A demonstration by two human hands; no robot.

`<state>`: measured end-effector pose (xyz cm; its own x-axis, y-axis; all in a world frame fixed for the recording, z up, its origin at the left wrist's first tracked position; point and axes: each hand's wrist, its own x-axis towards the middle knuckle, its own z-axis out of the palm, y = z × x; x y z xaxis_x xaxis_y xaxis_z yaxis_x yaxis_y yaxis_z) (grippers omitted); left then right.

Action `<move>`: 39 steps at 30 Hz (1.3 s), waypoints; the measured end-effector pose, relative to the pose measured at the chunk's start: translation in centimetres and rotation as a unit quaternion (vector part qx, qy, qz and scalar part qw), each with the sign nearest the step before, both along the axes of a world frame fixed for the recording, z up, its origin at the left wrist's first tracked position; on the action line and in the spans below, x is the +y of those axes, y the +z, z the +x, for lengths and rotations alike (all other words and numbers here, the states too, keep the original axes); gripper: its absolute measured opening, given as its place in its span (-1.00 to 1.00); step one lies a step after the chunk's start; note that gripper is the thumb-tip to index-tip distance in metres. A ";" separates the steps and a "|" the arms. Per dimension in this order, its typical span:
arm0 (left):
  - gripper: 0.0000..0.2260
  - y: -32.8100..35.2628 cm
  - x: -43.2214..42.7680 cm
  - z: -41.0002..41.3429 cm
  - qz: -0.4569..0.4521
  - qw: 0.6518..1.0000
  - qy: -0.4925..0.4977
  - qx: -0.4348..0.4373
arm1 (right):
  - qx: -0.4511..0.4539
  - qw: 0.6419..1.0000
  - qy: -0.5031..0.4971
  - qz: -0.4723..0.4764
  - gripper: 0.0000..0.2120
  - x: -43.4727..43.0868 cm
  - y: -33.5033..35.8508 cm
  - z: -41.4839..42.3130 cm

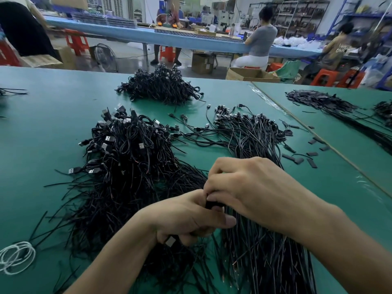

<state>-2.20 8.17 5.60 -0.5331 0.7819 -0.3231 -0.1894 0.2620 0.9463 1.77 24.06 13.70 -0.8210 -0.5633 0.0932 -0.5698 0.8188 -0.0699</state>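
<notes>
Both hands meet close in front over the green matted worktop [42, 145], for fine work. Left hand [186, 217] curls round a thin black USB cable [170, 240], plug poking out below the palm, steadying it. Right hand [250, 187] pinches a small black piece [213, 204] between the hands, likely a sleeve going on. Tangled pile of black USB cables [127, 149] lies left and a straighter black cable bundle [254, 141] right, probably sorted apart.

Matt black plastic-sheathed cables [131, 158]
</notes>
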 end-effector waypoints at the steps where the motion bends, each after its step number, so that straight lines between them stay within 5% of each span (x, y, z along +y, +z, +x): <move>1: -0.66 0.0 0.1 0.0 -0.003 1.000 0.000 0.002 | 0.002 1.000 0.008 0.012 -0.80 0.0 0.0 0.0; 5: -0.68 0.0 0.2 -0.2 -0.010 1.000 -0.004 0.014 | 0.028 0.996 0.042 0.070 -0.97 0.0 -0.5 -0.2; 8: -0.76 0.1 0.3 -0.2 0.028 0.999 0.037 0.001 | 0.076 0.991 0.021 0.104 -0.86 0.0 -1.4 -0.5; 14: -0.88 0.7 1.2 -0.2 0.239 0.944 0.186 -0.134 | 0.210 0.976 -0.040 -0.030 -0.97 0.0 -2.6 -1.1; 16: -0.94 0.8 1.4 -0.1 0.298 0.924 0.202 -0.128 | 0.214 0.966 -0.082 -0.117 -0.87 -0.1 -3.1 -1.4; 21: -0.81 -0.1 2.0 0.3 0.301 0.904 0.274 0.132 | 0.130 0.879 -0.147 -0.435 -0.89 -1.6 -4.7 -1.0; 24: -0.75 -0.8 1.7 -0.4 0.164 0.837 0.359 0.378 | 0.013 0.797 -0.149 -0.585 -0.84 -2.4 -5.2 -0.7; 27: -0.71 -0.7 0.8 -0.8 0.070 0.767 0.417 0.483 | -0.094 0.735 -0.163 -0.651 -0.80 -2.2 -5.6 -0.7; 32: -0.67 -0.2 1.1 -0.5 0.136 0.851 0.366 0.352 | -0.218 0.681 -0.160 -0.680 -0.81 -1.4 -6.1 -1.2; 35: -0.62 0.3 1.0 -0.3 0.225 0.882 0.346 0.227 | -0.238 0.697 -0.161 -0.657 -0.79 -0.9 -6.5 -1.3; 39: -0.64 0.4 1.0 0.2 0.317 0.880 0.320 0.153 | -0.227 0.734 -0.176 -0.615 -0.82 -0.2 -6.8 -1.7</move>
<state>-2.01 9.15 6.05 -0.9156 0.2617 0.3052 0.1831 -0.4044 0.8961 0.12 23.88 6.92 -0.9993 -0.0272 0.0264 -0.0282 0.0673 -0.9973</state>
